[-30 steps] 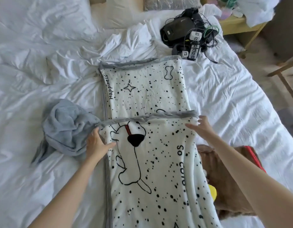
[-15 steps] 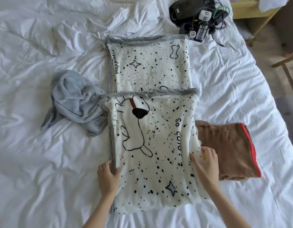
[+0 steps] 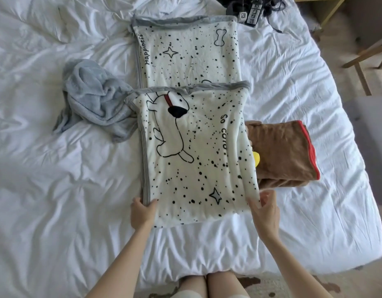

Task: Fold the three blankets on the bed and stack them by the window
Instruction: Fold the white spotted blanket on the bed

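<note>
A white blanket (image 3: pixel 194 125) with black spots, a dog drawing and grey trim lies in the middle of the bed, its near part folded over the far part. My left hand (image 3: pixel 143 210) grips its near left corner. My right hand (image 3: pixel 265 208) pinches its near right corner. A grey blanket (image 3: pixel 95 97) lies crumpled to the left, touching the white one. A folded brown blanket (image 3: pixel 282 151) with a red edge and a yellow patch lies to the right, partly under the white one.
White crumpled sheets (image 3: pixel 46 190) cover the bed. Black devices with cables (image 3: pixel 250 9) lie at the far edge. A wooden nightstand (image 3: pixel 321 9) and chair legs (image 3: pixel 368 59) stand right of the bed. My knees (image 3: pixel 207 284) touch the near edge.
Both hands moved from the fold line at the blanket's middle down its sides to the near corners. The view tilted down toward the near edge of the bed.
</note>
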`<act>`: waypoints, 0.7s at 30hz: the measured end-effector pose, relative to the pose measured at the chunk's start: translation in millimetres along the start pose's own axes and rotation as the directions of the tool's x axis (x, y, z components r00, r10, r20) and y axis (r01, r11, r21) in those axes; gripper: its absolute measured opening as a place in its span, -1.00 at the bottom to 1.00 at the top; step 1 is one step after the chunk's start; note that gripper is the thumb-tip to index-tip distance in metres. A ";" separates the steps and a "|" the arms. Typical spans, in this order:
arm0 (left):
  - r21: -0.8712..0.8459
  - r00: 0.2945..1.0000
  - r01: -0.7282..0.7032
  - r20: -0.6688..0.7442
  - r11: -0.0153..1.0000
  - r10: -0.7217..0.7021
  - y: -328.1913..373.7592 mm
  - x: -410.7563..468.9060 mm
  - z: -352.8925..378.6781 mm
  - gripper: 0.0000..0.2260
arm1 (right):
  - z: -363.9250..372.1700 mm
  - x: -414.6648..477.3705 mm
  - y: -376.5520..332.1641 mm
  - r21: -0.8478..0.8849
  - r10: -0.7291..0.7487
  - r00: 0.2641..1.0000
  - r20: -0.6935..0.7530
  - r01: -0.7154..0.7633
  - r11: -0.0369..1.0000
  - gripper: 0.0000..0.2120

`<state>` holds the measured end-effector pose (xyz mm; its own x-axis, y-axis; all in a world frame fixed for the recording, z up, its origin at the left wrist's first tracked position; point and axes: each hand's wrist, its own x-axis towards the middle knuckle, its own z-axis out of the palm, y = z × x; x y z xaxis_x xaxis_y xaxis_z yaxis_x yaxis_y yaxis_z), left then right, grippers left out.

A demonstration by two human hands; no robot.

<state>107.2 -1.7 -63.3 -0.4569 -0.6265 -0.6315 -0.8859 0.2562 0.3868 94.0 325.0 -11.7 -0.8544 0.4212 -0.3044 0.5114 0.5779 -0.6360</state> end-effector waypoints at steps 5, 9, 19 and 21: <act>-0.156 0.978 -0.068 0.183 0.985 0.096 -15.3 -9.2 -10.1 -0.51 | -10.1 2.0 3.0 -0.056 0.068 0.943 0.325 -0.052 0.997 -0.77; -0.284 0.952 -0.104 0.248 0.953 0.178 -20.9 -14.6 -34.2 -0.58 | -28.6 5.4 -1.4 0.150 0.069 0.911 0.408 -0.141 0.979 -0.78; -0.248 0.906 0.067 0.420 0.966 0.045 -97.3 -35.5 -77.2 -0.81 | -68.5 -13.4 47.0 0.283 0.261 0.859 0.440 -0.409 0.867 -0.75; -0.182 0.902 0.065 0.431 0.981 0.020 -107.0 -35.2 -73.1 -0.79 | -64.7 -19.5 57.2 0.200 0.332 0.840 0.430 -0.447 0.872 -0.77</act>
<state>224.0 -60.9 -33.4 -0.4648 -0.2431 -0.8514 -0.8842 0.0764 0.4609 145.9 395.1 3.7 -0.5875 0.2446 -0.7714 0.8092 0.1763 -0.5604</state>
